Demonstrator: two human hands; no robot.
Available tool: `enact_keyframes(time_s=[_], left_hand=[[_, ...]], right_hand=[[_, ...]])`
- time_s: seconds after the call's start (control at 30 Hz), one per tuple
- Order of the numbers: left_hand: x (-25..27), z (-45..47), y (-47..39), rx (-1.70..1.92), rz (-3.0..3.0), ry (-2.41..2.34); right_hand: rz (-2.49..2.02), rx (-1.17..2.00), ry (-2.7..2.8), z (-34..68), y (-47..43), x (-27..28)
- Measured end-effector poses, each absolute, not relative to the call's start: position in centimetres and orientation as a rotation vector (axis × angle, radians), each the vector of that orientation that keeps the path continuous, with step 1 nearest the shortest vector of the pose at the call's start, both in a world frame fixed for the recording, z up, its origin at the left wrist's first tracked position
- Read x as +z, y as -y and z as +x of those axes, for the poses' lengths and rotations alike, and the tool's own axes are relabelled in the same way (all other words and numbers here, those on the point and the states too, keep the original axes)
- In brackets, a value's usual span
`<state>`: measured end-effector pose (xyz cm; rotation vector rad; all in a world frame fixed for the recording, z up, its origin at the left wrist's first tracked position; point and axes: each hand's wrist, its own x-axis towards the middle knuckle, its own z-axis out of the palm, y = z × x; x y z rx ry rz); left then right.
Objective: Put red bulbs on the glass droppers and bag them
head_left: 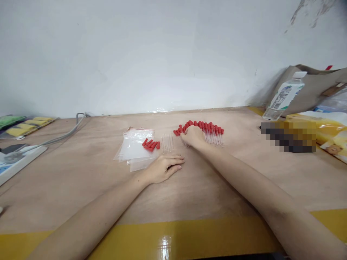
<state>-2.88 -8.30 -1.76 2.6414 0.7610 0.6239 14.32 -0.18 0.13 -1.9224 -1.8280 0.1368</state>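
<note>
Red-topped tubes (pixel 210 130) lie capped; left of them remain bare tubes (pixel 167 143), loose caps (pixel 150 145); at them, right hand (pixel 193 135), grip indiscernible; front-left, left hand (pixel 165 168), thumb slightly parted.

Bare hands (pixel 164 169), slim bare forearms (pixel 244 177)

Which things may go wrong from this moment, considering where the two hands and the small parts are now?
1. The right hand is among the closely packed red-topped tubes, so it might push neighbours out of line.
2. The left hand lies just in front of the thin clear tubes; a forward slide could perhaps disturb them.
3. The loose red caps lie on the plastic bags, so pulling a bag might scatter them.
</note>
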Motion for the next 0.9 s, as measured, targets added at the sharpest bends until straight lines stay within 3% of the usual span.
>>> enact_keyframes(time_s=[0.37, 0.7, 0.9], left_hand=[[-2.1, -2.9, 8.1, 0.670, 2.626, -0.735], [-2.0, -2.9, 8.4, 0.699, 2.665, -0.745], [-1.4, -4.8, 7.4, 1.092, 2.728, -1.487]], right_hand=[[-1.956, -0.044, 1.984, 13.3, 1.2, 0.2], [-1.902, 0.186, 2.068, 11.2, 1.8, 0.2], [-1.818, 0.368, 2.221, 15.1, 4.6, 0.9]])
